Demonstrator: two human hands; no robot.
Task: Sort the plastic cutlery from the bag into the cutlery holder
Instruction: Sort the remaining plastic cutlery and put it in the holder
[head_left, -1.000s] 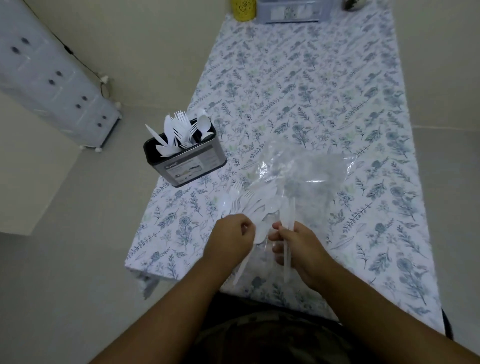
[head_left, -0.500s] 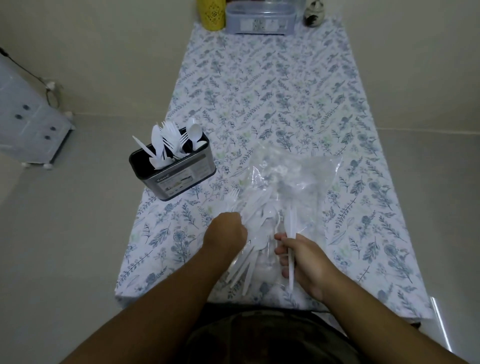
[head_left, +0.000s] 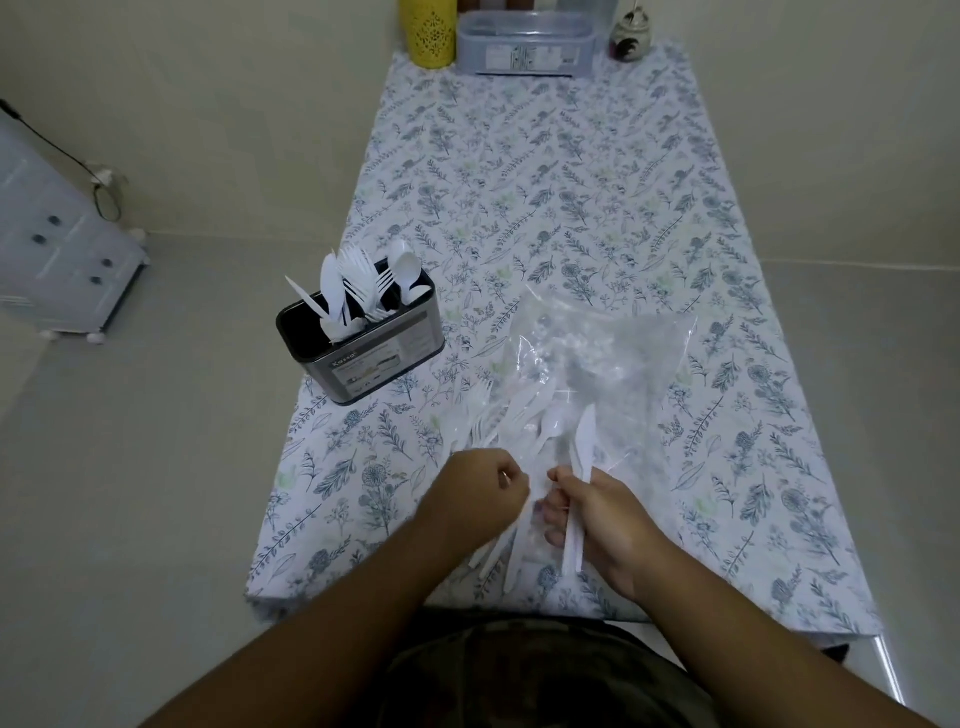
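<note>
Holder: holder (head_left: 363, 340) stands at the tabletop's (head_left: 545, 171) left edge; it already carries forks, spoons and a knife upright
Bag: bag (head_left: 587, 358) lies flat mid-tabletop, mouth toward the person; a heap of cutlery (head_left: 524, 426) spills from it
Hands: left hand (head_left: 480, 491) curled on handles in the heap; right hand (head_left: 597, 506) grips a knife (head_left: 582, 467); the two nearly touch
Progress: roughly partway, I judge; much is unsorted
Room: open cloth beyond the bag; near edge just beneath the wrists

Clear bag (head_left: 597, 353), white cutlery (head_left: 524, 415), half-filled holder (head_left: 363, 348)
</note>
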